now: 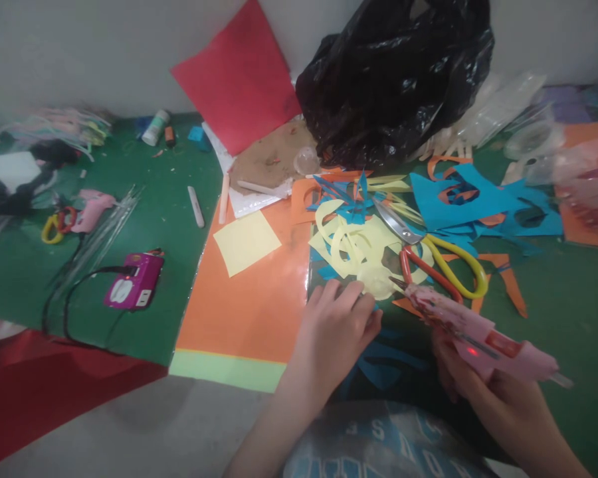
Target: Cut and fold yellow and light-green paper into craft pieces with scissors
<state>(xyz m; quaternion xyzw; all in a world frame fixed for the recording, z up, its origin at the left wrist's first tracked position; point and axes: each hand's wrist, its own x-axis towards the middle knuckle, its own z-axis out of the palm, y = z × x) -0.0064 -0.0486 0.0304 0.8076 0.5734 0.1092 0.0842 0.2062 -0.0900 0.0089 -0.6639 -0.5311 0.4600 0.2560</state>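
Letters being shown on a garment, with no whole word being made out.
Pale block capitals are being borne by the grey garment [329, 435], an S being discerned among them; markings on the purple box [152, 273] are being blurred past reading.

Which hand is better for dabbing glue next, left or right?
Probably the right hand: it holds a pink glue gun, whose tip points at the yellow paper. The left hand is beside that paper, without a glue gun.
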